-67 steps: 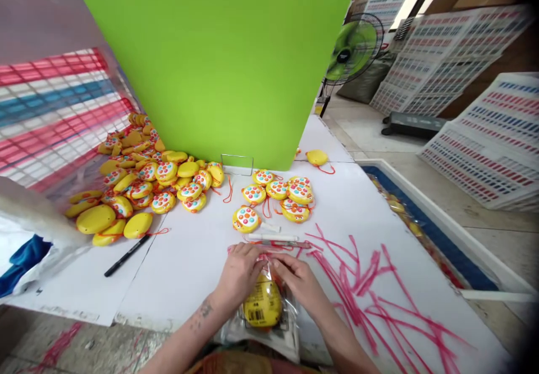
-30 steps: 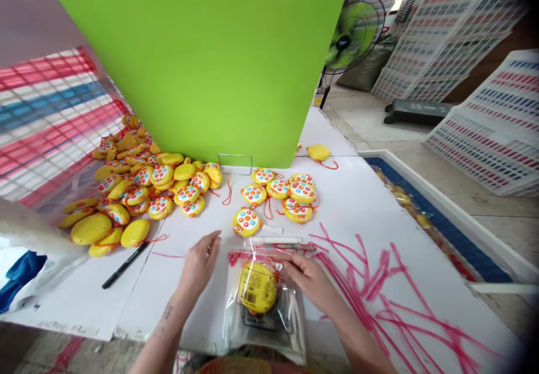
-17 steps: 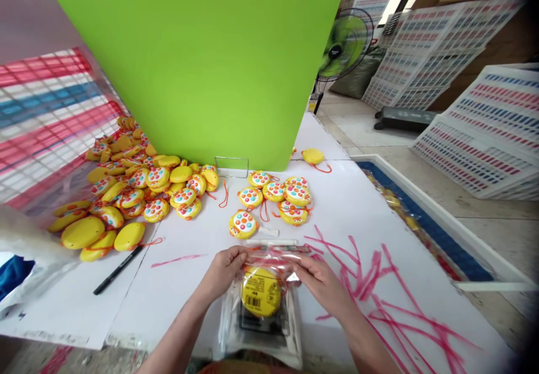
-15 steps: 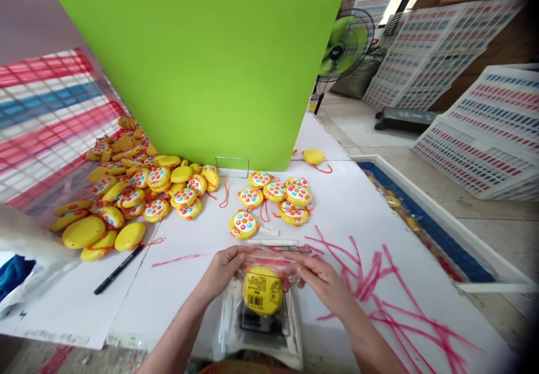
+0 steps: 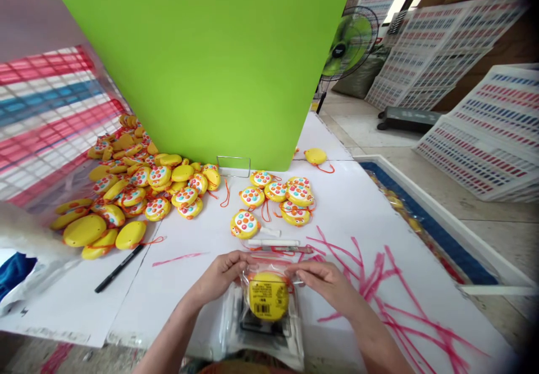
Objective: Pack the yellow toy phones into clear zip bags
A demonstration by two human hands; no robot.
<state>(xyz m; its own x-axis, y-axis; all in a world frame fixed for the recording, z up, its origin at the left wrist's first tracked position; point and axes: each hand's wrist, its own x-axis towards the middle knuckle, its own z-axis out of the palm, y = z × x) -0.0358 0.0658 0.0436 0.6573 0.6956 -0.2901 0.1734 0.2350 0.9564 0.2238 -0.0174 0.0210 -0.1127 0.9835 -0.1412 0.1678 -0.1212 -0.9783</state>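
A clear plastic bag (image 5: pixel 283 313) lies at the near edge of the white table (image 5: pixel 357 205), on a stack of more bags (image 5: pixel 261 337). Inside it is a yellow round toy (image 5: pixel 268 296), barcode label facing up. My left hand (image 5: pixel 222 274) pinches the bag's top left corner. My right hand (image 5: pixel 326 282) pinches its top right corner. Both hands are closed on the bag's upper edge.
A yellow toy with coloured dots (image 5: pixel 245 224) and a cluster of others (image 5: pixel 281 194) lie just beyond my hands. A big heap of toys (image 5: pixel 133 186) fills the left. Pink strips (image 5: pixel 379 284) are scattered right. A black pen (image 5: pixel 118 260), a green board (image 5: pixel 210 65) and a fan (image 5: pixel 352 42) are nearby.
My left hand went out to the left, then came back to the bag. Both hands now grip the bag's top edge, pulled nearer to me, with the toy seated higher under my fingers.
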